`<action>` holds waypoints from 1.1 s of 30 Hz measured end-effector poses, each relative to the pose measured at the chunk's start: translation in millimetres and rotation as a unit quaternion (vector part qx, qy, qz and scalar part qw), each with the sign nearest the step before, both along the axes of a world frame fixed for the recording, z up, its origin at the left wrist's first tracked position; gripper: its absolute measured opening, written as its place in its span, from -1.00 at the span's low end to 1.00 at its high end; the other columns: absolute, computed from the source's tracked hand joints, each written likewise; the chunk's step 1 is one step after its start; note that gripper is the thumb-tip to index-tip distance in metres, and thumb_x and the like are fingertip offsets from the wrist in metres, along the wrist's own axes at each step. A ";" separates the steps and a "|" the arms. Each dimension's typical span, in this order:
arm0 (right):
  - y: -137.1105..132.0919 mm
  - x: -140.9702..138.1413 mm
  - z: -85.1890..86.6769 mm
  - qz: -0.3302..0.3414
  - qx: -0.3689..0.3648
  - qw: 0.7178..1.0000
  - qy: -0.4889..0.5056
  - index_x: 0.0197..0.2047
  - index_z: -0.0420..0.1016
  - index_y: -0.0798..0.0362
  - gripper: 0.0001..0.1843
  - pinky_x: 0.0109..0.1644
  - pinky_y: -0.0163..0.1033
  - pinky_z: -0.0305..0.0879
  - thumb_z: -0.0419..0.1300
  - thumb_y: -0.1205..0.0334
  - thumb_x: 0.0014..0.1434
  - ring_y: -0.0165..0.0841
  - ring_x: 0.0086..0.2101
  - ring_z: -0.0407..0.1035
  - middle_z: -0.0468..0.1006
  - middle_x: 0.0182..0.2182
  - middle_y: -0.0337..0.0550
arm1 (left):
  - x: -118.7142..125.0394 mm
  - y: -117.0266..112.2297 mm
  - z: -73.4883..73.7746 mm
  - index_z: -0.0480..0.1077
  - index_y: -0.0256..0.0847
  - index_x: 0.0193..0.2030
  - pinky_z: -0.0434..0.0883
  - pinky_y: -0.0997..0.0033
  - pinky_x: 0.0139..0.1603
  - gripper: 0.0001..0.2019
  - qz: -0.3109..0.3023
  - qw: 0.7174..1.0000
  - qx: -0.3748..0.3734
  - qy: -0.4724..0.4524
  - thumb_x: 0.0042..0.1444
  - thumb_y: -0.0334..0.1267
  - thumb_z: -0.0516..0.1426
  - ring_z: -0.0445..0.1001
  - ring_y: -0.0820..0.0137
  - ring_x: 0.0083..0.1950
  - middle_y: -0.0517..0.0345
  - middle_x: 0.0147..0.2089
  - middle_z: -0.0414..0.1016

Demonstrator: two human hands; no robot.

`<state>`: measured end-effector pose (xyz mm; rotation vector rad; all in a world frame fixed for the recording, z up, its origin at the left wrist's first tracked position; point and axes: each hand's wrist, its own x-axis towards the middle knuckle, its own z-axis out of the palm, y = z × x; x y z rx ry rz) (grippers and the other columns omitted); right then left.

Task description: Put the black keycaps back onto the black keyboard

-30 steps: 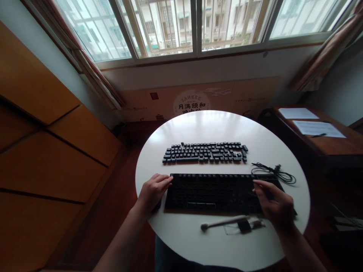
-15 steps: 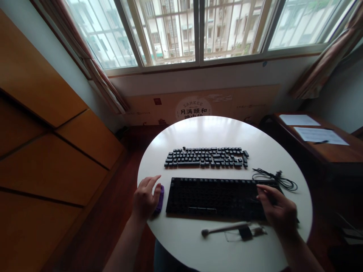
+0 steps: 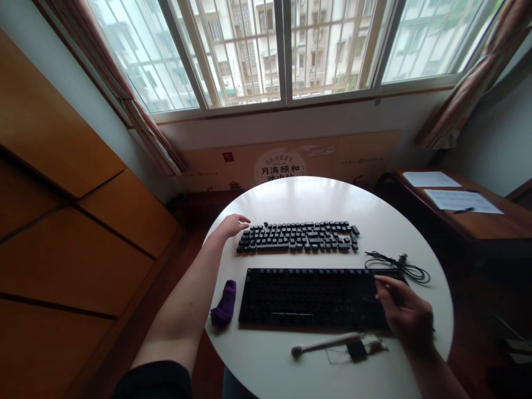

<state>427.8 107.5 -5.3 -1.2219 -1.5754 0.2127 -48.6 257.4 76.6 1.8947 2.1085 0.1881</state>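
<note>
My left hand [image 3: 236, 224] reaches to the far left of the table, its fingers apart and holding nothing I can see, beside the left end of the loose black keycaps [image 3: 286, 238]. These keycaps lie in rows, in keyboard order. Nearer to me is a black keyboard [image 3: 307, 299] with most of its keys off; a row of caps runs along its back edge. My right hand [image 3: 406, 309] is over the keyboard's right end, fingers drawn together; whatever is in them, if anything, I cannot make out. A crumpled purple cloth [image 3: 224, 303] lies left of the keyboard.
In front of the keyboard lie a thin brush [image 3: 320, 344] and a small black piece [image 3: 356, 351] with wire. A coiled black cable [image 3: 409, 270] sits at the right. The round white table [image 3: 266, 368] has a curved edge. Papers [image 3: 463, 200] lie on a brown desk.
My left hand has moved away from the purple cloth, forward to the keycaps' left end, uncovering the cloth. My right hand stays over the keyboard's right end. The view has shifted slightly.
</note>
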 end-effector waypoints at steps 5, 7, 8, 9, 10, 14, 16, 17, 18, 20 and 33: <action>2.1 0.2 -0.2 0.012 0.004 1.000 0.000 -0.17 0.62 0.08 -0.80 -0.41 -0.38 0.49 0.26 0.14 0.25 -0.38 -0.51 0.51 0.63 -0.40 -0.16 | -2.7 14.1 -11.8 0.46 -0.25 0.01 0.50 0.10 0.06 -0.72 -0.023 0.998 -0.062 0.006 0.31 -0.11 0.16 0.53 0.27 0.00 0.02 0.03 0.53; 2.8 0.3 -0.5 0.013 -0.003 1.000 0.007 -0.17 0.62 0.08 -0.80 -0.43 -0.39 0.48 0.26 0.14 0.25 -0.39 -0.52 0.51 0.62 -0.42 -0.16 | -2.6 17.1 -14.5 0.45 -0.25 0.02 0.50 0.11 0.05 -0.72 -0.026 0.997 -0.074 0.016 0.31 -0.11 0.16 0.52 0.27 0.00 0.01 0.04 0.52; 3.1 0.5 -0.8 0.011 -0.007 1.000 0.013 -0.16 0.62 0.08 -0.80 -0.44 -0.40 0.48 0.26 0.14 0.25 -0.40 -0.53 0.50 0.62 -0.42 -0.16 | -2.5 18.9 -15.4 0.45 -0.25 0.03 0.51 0.11 0.04 -0.72 -0.028 0.996 -0.079 0.021 0.31 -0.11 0.16 0.52 0.27 0.00 0.01 0.04 0.51; 3.3 0.8 -1.4 0.007 -0.011 1.000 0.019 -0.17 0.61 0.08 -0.80 -0.45 -0.40 0.47 0.26 0.14 0.25 -0.40 -0.53 0.50 0.62 -0.42 -0.17 | -2.5 20.9 -16.1 0.45 -0.25 0.03 0.51 0.11 0.04 -0.72 -0.029 0.996 -0.083 0.026 0.31 -0.12 0.16 0.52 0.27 0.00 0.01 0.05 0.51; 3.4 1.1 -2.0 0.005 -0.014 1.000 0.025 -0.16 0.61 0.08 -0.80 -0.45 -0.41 0.47 0.26 0.13 0.25 -0.41 -0.54 0.50 0.62 -0.42 -0.16 | -2.5 23.1 -16.5 0.45 -0.25 0.03 0.51 0.11 0.04 -0.72 -0.029 0.995 -0.085 0.032 0.31 -0.12 0.16 0.52 0.27 0.00 0.01 0.05 0.51; 2.6 0.9 -4.1 -0.002 -0.024 0.999 0.030 -0.17 0.61 0.08 -0.78 -0.44 -0.40 0.47 0.27 0.11 0.25 -0.41 -0.53 0.50 0.61 -0.41 -0.15 | -2.8 31.9 -17.0 0.45 -0.24 0.03 0.51 0.12 0.04 -0.73 -0.026 0.995 -0.082 0.050 0.31 -0.12 0.16 0.51 0.27 0.01 0.01 0.06 0.50; 1.9 -0.4 -3.7 -0.003 -0.029 0.999 0.031 -0.17 0.61 0.07 -0.76 -0.42 -0.38 0.47 0.26 0.09 0.25 -0.40 -0.52 0.50 0.61 -0.41 -0.14 | -3.0 34.8 -16.5 0.45 -0.23 0.04 0.50 0.11 0.05 -0.73 -0.024 0.996 -0.072 0.053 0.31 -0.12 0.16 0.51 0.27 0.01 0.01 0.07 0.50; 1.7 -1.2 -3.2 -0.005 -0.030 0.999 0.032 -0.17 0.61 0.07 -0.75 -0.41 -0.37 0.48 0.25 0.07 0.26 -0.40 -0.51 0.50 0.61 -0.41 -0.14 | -3.0 35.5 -16.2 0.45 -0.23 0.04 0.50 0.10 0.05 -0.73 -0.024 0.996 -0.064 0.053 0.31 -0.12 0.16 0.51 0.26 0.02 0.00 0.07 0.50; 1.6 -1.8 -2.5 -0.007 -0.029 0.999 0.034 -0.18 0.62 0.07 -0.75 -0.41 -0.37 0.48 0.25 0.06 0.26 -0.39 -0.51 0.50 0.61 -0.41 -0.14 | -3.1 35.6 -15.7 0.45 -0.23 0.04 0.50 0.10 0.06 -0.73 -0.025 0.997 -0.054 0.051 0.31 -0.12 0.15 0.51 0.26 0.02 0.00 0.07 0.49; 2.2 -2.2 -1.3 -0.009 -0.024 0.999 0.033 -0.19 0.62 0.07 -0.73 -0.43 -0.37 0.48 0.24 0.04 0.26 -0.39 -0.52 0.50 0.62 -0.42 -0.15 | -3.2 34.5 -14.9 0.45 -0.24 0.04 0.49 0.09 0.07 -0.73 -0.034 0.998 -0.033 0.042 0.32 -0.12 0.15 0.51 0.27 0.03 0.00 0.07 0.50; 5.7 2.6 -4.3 0.006 0.001 1.000 0.000 -0.18 0.62 0.07 -0.77 -0.44 -0.38 0.49 0.25 0.09 0.25 -0.38 -0.51 0.53 0.65 -0.38 -0.15 | -4.1 32.3 -18.4 0.49 -0.27 -0.09 0.52 0.18 -0.03 -0.76 -0.097 0.995 -0.020 0.024 0.29 -0.12 0.18 0.55 0.34 -0.11 0.07 -0.10 0.57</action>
